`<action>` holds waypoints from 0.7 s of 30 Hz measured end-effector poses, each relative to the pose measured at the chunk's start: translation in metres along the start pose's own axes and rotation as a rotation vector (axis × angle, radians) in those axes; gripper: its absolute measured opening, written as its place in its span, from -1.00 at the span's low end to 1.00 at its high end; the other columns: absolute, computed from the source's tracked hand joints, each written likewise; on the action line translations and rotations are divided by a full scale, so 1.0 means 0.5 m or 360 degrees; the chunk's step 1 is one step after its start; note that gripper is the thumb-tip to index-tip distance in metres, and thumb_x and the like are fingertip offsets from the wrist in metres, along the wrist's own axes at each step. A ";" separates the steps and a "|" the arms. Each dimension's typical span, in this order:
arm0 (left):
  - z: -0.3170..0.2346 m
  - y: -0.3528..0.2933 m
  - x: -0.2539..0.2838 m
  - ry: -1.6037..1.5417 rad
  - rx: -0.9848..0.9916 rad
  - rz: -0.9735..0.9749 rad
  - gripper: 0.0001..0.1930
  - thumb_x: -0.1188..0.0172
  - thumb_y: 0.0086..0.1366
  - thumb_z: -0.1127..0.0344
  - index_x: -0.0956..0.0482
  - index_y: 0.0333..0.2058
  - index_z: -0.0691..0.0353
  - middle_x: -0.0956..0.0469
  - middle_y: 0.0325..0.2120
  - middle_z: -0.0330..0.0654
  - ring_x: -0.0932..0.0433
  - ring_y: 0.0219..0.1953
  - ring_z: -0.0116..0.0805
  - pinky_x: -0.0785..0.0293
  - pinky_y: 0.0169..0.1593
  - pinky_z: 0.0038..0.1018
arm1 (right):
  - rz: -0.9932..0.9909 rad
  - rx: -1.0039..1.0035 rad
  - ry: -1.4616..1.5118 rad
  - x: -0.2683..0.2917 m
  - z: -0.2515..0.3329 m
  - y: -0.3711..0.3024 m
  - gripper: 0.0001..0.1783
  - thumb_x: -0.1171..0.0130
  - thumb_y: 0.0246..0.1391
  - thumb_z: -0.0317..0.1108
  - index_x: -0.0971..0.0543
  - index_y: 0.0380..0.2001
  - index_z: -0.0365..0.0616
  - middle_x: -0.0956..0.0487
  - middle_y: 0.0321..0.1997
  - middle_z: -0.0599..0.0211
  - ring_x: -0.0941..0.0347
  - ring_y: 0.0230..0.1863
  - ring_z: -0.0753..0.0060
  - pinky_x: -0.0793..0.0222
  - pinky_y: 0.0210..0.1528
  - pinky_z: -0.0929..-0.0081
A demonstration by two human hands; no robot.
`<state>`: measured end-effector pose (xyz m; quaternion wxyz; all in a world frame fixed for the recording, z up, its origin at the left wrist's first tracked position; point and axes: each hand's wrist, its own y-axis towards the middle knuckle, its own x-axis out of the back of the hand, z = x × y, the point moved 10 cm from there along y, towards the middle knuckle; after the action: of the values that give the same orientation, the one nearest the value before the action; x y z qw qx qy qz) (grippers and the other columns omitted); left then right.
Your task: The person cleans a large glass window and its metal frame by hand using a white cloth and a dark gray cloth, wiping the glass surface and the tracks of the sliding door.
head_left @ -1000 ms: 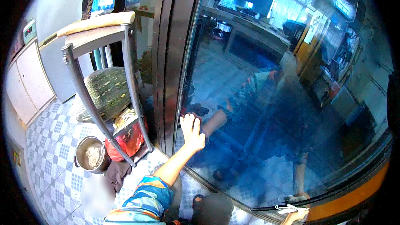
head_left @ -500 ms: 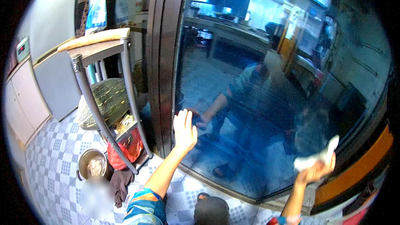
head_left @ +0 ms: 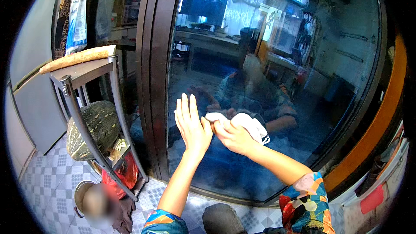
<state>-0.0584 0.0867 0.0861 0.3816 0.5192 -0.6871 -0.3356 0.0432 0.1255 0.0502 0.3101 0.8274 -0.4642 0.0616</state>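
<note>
A large dark glass panel (head_left: 242, 173) in a brown frame fills the middle and right, reflecting the room and my own arms. My left hand (head_left: 190, 128) lies against the glass with its fingers stretched upward, holding nothing. Close beside it, almost touching at the thumb, my right hand (head_left: 234, 138) grips a white cloth (head_left: 251, 125) at the pane. The cloth bunches out on both sides of the fingers, and a small loop hangs from its right end.
A metal-legged rack (head_left: 80, 108) stands at left, with a long tan root-like vegetable (head_left: 80, 58) on top. Below sit a large mottled green pumpkin (head_left: 93, 125) and a red plastic bag (head_left: 123, 180). A metal pot (head_left: 80, 195) and dark cloth (head_left: 125, 216) are on the tiled floor.
My right hand has brought the cloth from the pane's lower right across to my left hand. My left hand stays at the glass, a little higher; the view has shifted.
</note>
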 end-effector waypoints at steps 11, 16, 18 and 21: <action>0.012 -0.011 -0.053 0.0051 0.0091 0.0165 -0.18 -0.12 0.04 0.52 -0.04 0.32 0.37 0.05 0.36 0.14 0.07 0.40 0.10 0.15 0.39 -0.01 | -0.0494 -0.0569 -0.0678 0.204 -0.336 0.150 -0.50 -0.11 -0.15 -0.36 -0.56 -0.02 -0.08 -0.50 -0.06 0.40 -0.37 -0.17 0.25 -0.36 -0.33 0.39; 0.023 -0.010 -0.058 0.0078 0.0067 0.0133 -0.18 -0.10 0.04 0.53 -0.03 0.32 0.37 0.03 0.36 0.14 0.04 0.39 0.09 0.13 0.39 -0.01 | -0.0146 -0.0170 -0.0268 0.077 -0.135 0.039 -0.55 -0.14 -0.16 -0.30 -0.61 -0.11 -0.15 -0.48 0.00 0.31 -0.36 -0.06 0.29 -0.37 -0.20 0.44; 0.026 -0.012 -0.055 0.0093 0.0030 0.0150 -0.21 -0.09 0.06 0.53 -0.07 0.32 0.36 0.00 0.36 0.10 0.02 0.39 0.07 0.11 0.38 0.01 | 0.0008 0.0040 -0.0240 0.070 -0.074 -0.009 -0.52 -0.10 -0.10 -0.27 -0.59 -0.04 -0.13 -0.48 0.00 0.33 -0.33 -0.03 0.33 -0.26 -0.03 0.42; 0.027 -0.010 -0.050 0.0148 -0.0004 0.0238 -0.24 -0.08 0.08 0.52 -0.10 0.31 0.34 -0.03 0.35 0.07 0.00 0.39 0.06 0.10 0.37 0.02 | 0.0121 0.0203 -0.0199 0.081 -0.113 -0.037 -0.51 -0.12 -0.12 -0.28 -0.57 -0.03 -0.13 -0.47 0.01 0.32 -0.36 -0.02 0.30 -0.34 -0.07 0.43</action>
<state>-0.0635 0.1107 0.0709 0.4378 0.4810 -0.7051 -0.2825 0.0913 0.1351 0.1026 0.2247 0.8294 -0.5089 0.0508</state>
